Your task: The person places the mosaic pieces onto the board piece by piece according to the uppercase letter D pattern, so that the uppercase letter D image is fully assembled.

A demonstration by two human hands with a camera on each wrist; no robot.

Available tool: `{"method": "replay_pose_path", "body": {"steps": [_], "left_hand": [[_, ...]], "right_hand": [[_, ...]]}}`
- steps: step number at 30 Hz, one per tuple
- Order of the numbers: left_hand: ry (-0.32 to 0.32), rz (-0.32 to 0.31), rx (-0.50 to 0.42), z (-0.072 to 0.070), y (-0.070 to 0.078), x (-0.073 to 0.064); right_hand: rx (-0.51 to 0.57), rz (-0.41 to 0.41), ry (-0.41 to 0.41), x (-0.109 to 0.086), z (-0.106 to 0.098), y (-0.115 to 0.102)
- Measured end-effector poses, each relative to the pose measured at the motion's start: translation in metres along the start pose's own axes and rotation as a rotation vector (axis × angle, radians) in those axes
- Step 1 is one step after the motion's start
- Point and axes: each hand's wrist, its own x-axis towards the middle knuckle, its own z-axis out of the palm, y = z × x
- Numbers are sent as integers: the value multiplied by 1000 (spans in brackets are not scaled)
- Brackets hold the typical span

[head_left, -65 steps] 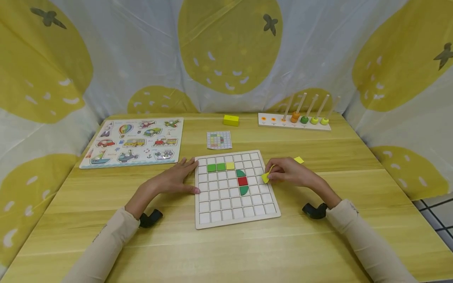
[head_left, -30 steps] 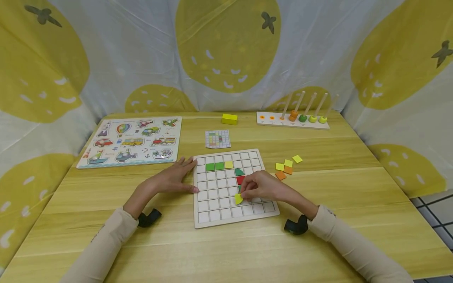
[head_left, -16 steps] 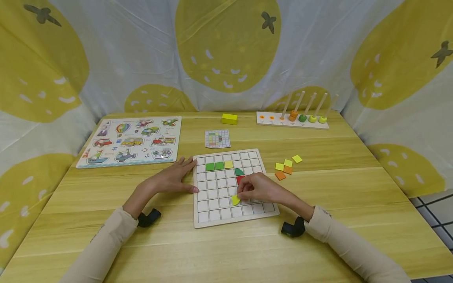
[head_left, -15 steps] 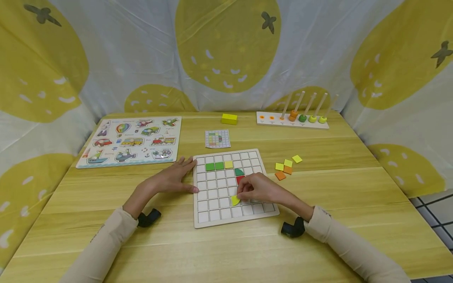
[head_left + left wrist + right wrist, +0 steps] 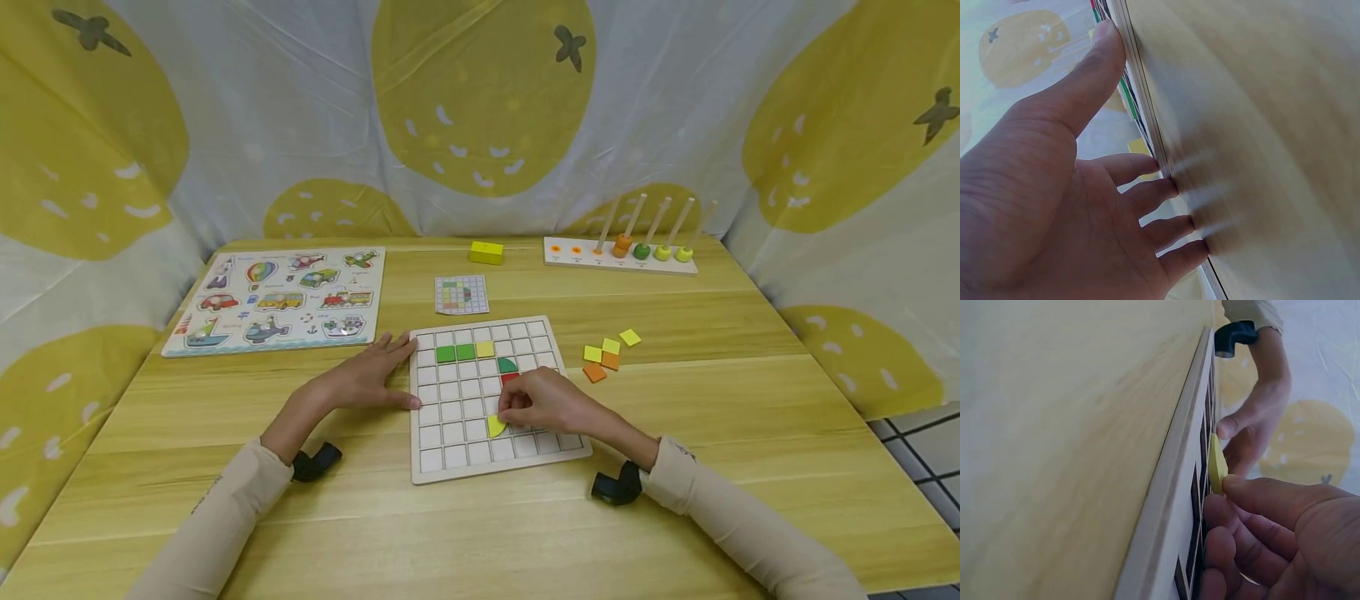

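A white grid board (image 5: 450,454) lies at the table's middle, holding two green squares (image 5: 456,352), a yellow square (image 5: 485,349), a green half-round piece (image 5: 507,364) and a red square (image 5: 508,377). My right hand (image 5: 543,404) pinches a yellow quarter-round piece (image 5: 496,427) (image 5: 1217,464) over a cell in the board's lower part, its edge tilted up. My left hand (image 5: 367,379) lies flat against the board's left edge (image 5: 1141,94), fingers straight, thumb along the rim.
Loose yellow and orange tiles (image 5: 606,356) lie right of the board. A pattern card (image 5: 461,294) and a yellow block (image 5: 487,252) sit behind it. A vehicle puzzle (image 5: 279,297) is at back left, a peg-and-ring rack (image 5: 622,253) at back right.
My right hand carried the yellow piece from the board's right side to a lower cell and lowered it there. The left hand stayed put.
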Motion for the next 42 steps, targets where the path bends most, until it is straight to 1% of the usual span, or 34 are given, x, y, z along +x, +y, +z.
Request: {"method": "replay_pose_path", "body": {"steps": [4, 18, 22, 27, 30, 35, 37, 42], "left_hand": [[-2, -3, 2, 0, 0, 0], [-6, -4, -7, -1, 1, 0], [-7, -7, -8, 0, 1, 0], [-11, -12, -3, 1, -1, 0], [-10, -10, -4, 1, -2, 0], [-7, -8, -7, 1, -2, -1], [-4, -4, -10, 1, -1, -1], [-1, 0, -10, 0, 0, -1]], "right_hand": [[-19, 3, 2, 0, 0, -1], [-20, -9, 4, 0, 0, 0], [-37, -11, 7, -2, -2, -2], [-72, -17, 30, -3, -7, -1], [-66, -1, 37, -5, -14, 3], [-7, 47, 48, -9, -33, 15], [1, 55, 75, -12, -43, 22], [-39, 60, 180, -23, -70, 42]]}}
